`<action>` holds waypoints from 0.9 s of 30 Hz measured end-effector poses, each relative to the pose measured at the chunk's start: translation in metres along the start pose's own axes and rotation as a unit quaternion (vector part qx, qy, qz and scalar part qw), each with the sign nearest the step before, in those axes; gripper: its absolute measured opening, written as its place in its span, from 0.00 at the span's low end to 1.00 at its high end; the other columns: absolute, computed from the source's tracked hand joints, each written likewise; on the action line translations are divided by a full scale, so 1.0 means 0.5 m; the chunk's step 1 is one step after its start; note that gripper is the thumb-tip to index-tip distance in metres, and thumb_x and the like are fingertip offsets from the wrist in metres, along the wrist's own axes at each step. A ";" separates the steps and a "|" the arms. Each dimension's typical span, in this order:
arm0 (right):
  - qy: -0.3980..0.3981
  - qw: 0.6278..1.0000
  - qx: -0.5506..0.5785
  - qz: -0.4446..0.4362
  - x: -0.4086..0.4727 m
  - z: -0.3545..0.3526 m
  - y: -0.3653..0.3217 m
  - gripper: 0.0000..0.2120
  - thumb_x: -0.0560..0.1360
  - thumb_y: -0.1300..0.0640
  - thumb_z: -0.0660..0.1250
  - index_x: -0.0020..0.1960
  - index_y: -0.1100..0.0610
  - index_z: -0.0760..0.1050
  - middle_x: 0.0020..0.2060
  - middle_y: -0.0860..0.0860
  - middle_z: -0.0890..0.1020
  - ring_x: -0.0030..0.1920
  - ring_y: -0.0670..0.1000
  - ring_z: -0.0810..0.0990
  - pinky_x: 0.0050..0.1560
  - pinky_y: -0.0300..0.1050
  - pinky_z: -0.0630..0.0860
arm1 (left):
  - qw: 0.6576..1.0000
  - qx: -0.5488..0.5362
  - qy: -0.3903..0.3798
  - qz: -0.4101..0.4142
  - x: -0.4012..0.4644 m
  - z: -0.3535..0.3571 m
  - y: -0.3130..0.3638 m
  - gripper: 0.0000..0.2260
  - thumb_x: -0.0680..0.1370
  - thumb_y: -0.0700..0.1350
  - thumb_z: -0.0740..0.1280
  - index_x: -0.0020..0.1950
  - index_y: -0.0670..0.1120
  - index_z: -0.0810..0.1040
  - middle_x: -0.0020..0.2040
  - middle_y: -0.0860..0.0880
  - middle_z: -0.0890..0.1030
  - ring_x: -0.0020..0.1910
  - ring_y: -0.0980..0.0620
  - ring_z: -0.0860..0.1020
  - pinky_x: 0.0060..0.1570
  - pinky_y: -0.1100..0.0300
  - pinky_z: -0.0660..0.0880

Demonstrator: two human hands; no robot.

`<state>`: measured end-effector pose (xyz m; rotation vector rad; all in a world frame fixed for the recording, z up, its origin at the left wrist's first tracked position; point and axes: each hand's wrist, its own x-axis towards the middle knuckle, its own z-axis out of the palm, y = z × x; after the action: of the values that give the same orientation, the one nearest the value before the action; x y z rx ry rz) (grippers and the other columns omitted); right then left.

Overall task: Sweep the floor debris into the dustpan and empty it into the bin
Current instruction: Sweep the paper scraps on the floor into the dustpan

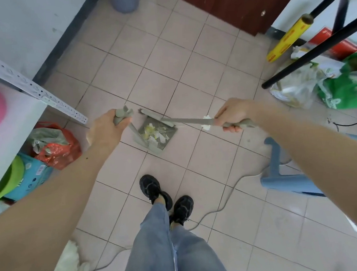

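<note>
Dustpan [156, 135] loaded, paper scraps [151, 133] light and loose.
We grasp its handle in our left hand [106, 128], broom [185, 121] in right hand [233, 114]; carry level.

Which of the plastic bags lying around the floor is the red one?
The red plastic bag lies at the left, under the white shelf, unlike the green bag and clear bag on the right.

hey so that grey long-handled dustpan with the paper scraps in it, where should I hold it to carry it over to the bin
Hold the grey long-handled dustpan at the top grip of its upright handle, where the left hand already grips it, coming from above. The pan hangs low at the handle's foot with the white and yellow paper scraps lying loose inside, so a top grip probably keeps it level.
</note>
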<state>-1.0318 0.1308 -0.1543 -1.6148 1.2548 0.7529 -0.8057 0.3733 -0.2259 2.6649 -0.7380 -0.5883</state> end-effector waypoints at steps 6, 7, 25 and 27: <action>0.033 0.999 -0.031 -0.003 -0.032 -0.035 0.030 0.16 0.77 0.67 0.64 0.64 0.71 0.74 0.39 0.64 0.78 0.26 0.52 0.71 0.22 0.40 0.68 | 1.000 0.005 0.000 0.012 -0.018 0.000 0.014 0.15 0.76 0.63 0.63 0.52 0.53 0.75 0.43 0.50 0.77 0.42 0.46 0.74 0.41 0.54 0.69; 0.040 0.999 -0.024 0.004 -0.031 -0.036 0.040 0.16 0.78 0.67 0.64 0.64 0.71 0.73 0.39 0.64 0.78 0.26 0.52 0.71 0.20 0.39 0.68 | 1.000 0.006 -0.002 0.018 -0.019 -0.002 0.016 0.15 0.76 0.64 0.63 0.51 0.53 0.74 0.42 0.50 0.77 0.42 0.46 0.75 0.40 0.54 0.69; 0.126 0.981 0.052 0.137 0.042 0.011 0.232 0.07 0.78 0.67 0.62 0.51 0.70 0.75 0.30 0.61 0.76 0.15 0.51 0.71 0.18 0.36 0.67 | 0.995 0.030 -0.049 0.080 -0.049 0.057 0.082 0.18 0.75 0.64 0.65 0.49 0.50 0.77 0.41 0.49 0.80 0.44 0.43 0.78 0.42 0.53 0.75; 0.097 0.984 0.067 0.133 0.050 0.023 0.235 0.13 0.78 0.66 0.61 0.58 0.74 0.75 0.29 0.61 0.75 0.23 0.54 0.73 0.26 0.42 0.71 | 0.994 0.026 -0.058 0.089 -0.055 0.069 0.090 0.17 0.75 0.64 0.65 0.50 0.50 0.77 0.40 0.50 0.79 0.44 0.44 0.78 0.42 0.53 0.75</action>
<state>-1.1358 0.1260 -0.2152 -1.4556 1.6500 0.6671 -0.8618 0.3448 -0.2295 2.5925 -1.0231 -0.6886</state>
